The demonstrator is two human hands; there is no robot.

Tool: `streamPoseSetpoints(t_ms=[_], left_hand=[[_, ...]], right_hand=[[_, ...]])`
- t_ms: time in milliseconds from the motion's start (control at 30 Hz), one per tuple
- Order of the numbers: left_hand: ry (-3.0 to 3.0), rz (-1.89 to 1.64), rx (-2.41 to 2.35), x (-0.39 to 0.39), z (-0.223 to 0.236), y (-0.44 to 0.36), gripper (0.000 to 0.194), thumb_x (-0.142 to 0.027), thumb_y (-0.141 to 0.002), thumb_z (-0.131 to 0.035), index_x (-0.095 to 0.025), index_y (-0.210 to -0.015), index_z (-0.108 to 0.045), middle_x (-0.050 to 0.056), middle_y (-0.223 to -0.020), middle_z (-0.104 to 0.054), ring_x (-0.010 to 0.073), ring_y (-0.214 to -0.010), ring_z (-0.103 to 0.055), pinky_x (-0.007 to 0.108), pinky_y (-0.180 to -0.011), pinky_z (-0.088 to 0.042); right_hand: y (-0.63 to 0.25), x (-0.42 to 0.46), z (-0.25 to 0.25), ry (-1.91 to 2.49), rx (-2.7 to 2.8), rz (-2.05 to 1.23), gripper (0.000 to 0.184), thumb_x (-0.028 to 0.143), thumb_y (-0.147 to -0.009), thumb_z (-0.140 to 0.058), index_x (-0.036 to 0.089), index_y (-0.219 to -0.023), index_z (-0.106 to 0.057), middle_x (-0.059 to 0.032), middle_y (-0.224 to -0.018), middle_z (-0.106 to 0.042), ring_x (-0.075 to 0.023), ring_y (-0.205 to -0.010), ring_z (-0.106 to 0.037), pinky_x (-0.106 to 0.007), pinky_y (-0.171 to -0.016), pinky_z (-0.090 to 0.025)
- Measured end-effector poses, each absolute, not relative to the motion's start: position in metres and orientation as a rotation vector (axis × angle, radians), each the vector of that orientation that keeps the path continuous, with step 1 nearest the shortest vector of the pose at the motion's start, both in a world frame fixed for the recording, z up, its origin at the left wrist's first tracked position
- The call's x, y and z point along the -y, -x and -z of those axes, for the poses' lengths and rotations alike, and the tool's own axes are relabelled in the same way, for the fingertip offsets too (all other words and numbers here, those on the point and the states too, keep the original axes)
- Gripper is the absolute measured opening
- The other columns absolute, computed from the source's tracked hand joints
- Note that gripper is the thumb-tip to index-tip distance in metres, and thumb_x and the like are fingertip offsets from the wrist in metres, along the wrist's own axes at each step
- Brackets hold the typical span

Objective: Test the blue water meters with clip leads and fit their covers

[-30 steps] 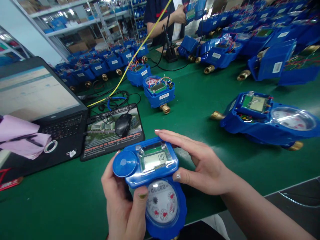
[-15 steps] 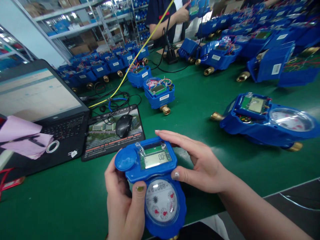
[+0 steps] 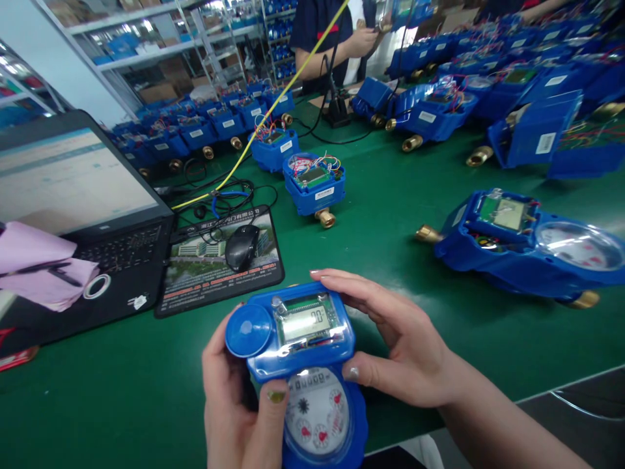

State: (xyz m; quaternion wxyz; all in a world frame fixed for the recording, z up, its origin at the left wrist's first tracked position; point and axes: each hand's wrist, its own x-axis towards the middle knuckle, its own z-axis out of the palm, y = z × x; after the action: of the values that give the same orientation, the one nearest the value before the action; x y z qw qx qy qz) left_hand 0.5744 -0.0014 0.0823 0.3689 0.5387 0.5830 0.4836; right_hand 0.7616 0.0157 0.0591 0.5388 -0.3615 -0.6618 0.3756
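I hold a blue water meter (image 3: pixel 305 365) over the near edge of the green table (image 3: pixel 122 391). It has a lit LCD screen on top and a round dial below. My left hand (image 3: pixel 239 410) grips its left side from below, thumb pressed on the dial's rim. My right hand (image 3: pixel 400 345) clasps the right side, fingers over the top edge and thumb at the lower right corner of the screen housing.
A laptop (image 3: pixel 83 215) with pink paper on it stands at the left, beside a mouse (image 3: pixel 241 247) on a printed pad. Open blue meters (image 3: pixel 527 241) (image 3: pixel 315 182) lie around; several more fill the back. Another person's hands (image 3: pixel 366 39) work at the far end.
The meter and both hands sit slightly lower in view than before; my grip on it is the same. The person at the far end has shifted their hands.
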Motion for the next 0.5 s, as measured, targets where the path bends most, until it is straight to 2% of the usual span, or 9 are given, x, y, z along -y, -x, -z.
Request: streamPoseSetpoints(t_ms=[233, 500], left_hand=[[-1.418, -1.254, -1.473, -0.001, -0.079, -0.574, 0.059, -0.051, -0.083, -0.066, -0.021, -0.131, -0.049, 0.013, -0.129, -0.053, 0.0363, -0.117, -0.052, 0.047, -0.099, -0.047], [-1.412, -1.29, -1.486, -0.005, -0.068, -0.572, 0.061, -0.05, -0.08, -0.067, -0.019, -0.13, -0.05, 0.014, -0.128, -0.056, 0.0384, -0.115, -0.053, 0.05, -0.095, -0.05]], right_hand=[[-0.761, -0.012, -0.058, 0.901, 1.628, -0.847, 0.067, 0.028, -0.079, -0.074, 0.021, -0.138, -0.044, -0.0088, -0.138, -0.048, -0.0241, -0.131, -0.042, -0.036, -0.109, -0.039], [-0.761, -0.012, -0.061, 0.955, 1.678, -0.826, 0.066, 0.03, -0.079, -0.072, 0.023, -0.138, -0.043, -0.0096, -0.139, -0.047, -0.0264, -0.13, -0.043, -0.038, -0.108, -0.041]])
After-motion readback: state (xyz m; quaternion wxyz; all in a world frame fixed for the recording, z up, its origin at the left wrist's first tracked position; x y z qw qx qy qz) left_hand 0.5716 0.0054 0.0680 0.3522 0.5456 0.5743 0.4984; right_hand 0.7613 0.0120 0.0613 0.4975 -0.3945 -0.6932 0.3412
